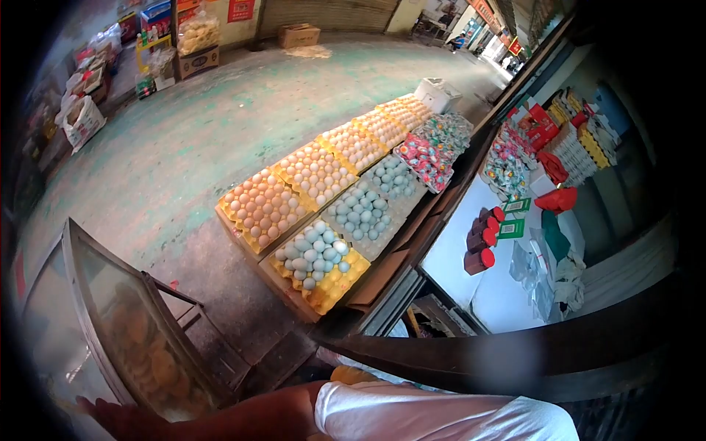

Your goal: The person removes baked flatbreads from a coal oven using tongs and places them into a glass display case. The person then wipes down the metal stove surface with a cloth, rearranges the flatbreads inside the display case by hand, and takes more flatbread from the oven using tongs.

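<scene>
My left hand [121,420] is at the lower left, dark and partly cut off by the frame. Its fingers look stretched out beside the lower part of a glass-sided display case [92,309]; whether they touch it I cannot tell. Round brownish things [151,364] show blurred behind the glass. From my white sleeve [434,415] the bare forearm [250,420] reaches leftward across the bottom. My right hand is out of sight. Ahead stands a long low stand with brown eggs [265,207] and bluish eggs [316,253] in trays, the nearest yellow tray [342,283] partly filled.
Wrapped eggs in pink packs [426,158] lie farther along the stand. Red-lidded jars [482,250], green code cards [512,228] and plastic bags [529,272] rest on a white counter [452,257] at right. A cardboard box [299,35] and white sack [81,121] sit across the walkway.
</scene>
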A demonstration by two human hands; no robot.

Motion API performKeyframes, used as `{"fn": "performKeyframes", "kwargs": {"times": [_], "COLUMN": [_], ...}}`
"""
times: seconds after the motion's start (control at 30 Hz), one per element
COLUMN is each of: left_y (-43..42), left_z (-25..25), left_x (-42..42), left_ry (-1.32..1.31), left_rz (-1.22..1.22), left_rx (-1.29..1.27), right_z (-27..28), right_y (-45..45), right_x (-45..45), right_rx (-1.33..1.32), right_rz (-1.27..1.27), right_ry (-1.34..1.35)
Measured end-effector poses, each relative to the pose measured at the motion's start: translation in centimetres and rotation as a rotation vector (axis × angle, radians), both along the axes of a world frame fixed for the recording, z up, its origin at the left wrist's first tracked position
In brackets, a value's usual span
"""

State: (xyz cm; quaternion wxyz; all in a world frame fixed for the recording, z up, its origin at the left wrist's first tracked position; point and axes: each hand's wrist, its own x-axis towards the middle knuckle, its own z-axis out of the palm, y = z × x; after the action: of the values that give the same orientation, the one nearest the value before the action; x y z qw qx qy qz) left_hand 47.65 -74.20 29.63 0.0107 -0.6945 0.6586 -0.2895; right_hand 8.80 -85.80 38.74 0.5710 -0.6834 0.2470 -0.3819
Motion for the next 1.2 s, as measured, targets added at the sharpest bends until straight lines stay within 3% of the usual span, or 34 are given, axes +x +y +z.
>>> {"fn": "performKeyframes", "kwargs": {"times": [0.03,0.1,0.13,0.2,0.27,0.3,0.37,0.4,0.47,0.53,0.77,1.2], "left_y": [0.2,-0.9,-0.8,-0.6,-1.6,-2.4,-3.1,-3.0,-2.2,-2.5,-2.2,-1.7], "left_z": [-0.5,0.4,1.1,2.2,3.6,3.9,4.2,4.3,4.9,5.4,5.7,4.9], "left_x": [0.9,-0.2,-1.7,-4.2,-8.0,-9.5,-11.1,-12.2,-12.1,-13.5,-13.3,-12.7], "left_ry": [-0.022,0.120,0.225,0.439,0.543,0.547,0.489,0.449,0.462,0.480,0.515,0.525], "left_rz": [-0.011,-0.020,0.000,0.065,0.109,0.123,0.148,0.186,0.256,0.314,0.287,0.224], "left_rx": [0.037,-0.004,-0.035,-0.120,-0.224,-0.273,-0.355,-0.366,-0.334,-0.325,-0.333,-0.425], "right_z": [-1.6,-6.9,-7.0,-6.7,-5.2,-4.9,-2.0,-4.5,-6.2,-6.3,-4.9,-5.1], "right_y": [-0.2,-0.2,0.8,1.0,0.7,0.7,-0.5,-0.3,0.2,0.2,0.6,0.7], "right_x": [1.7,6.6,6.9,6.8,4.2,3.5,1.2,2.0,3.4,3.1,2.9,3.0], "right_rx": [0.003,-0.230,-0.270,-0.244,-0.118,-0.089,0.127,-0.121,-0.342,-0.325,-0.158,-0.243], "right_rz": [0.006,-0.114,-0.275,-0.352,-0.213,-0.159,0.204,0.041,-0.206,-0.240,-0.217,-0.205], "right_ry": [-0.004,-0.003,0.000,-0.003,-0.001,0.074,0.061,0.115,0.060,-0.021,0.147,0.057]}}
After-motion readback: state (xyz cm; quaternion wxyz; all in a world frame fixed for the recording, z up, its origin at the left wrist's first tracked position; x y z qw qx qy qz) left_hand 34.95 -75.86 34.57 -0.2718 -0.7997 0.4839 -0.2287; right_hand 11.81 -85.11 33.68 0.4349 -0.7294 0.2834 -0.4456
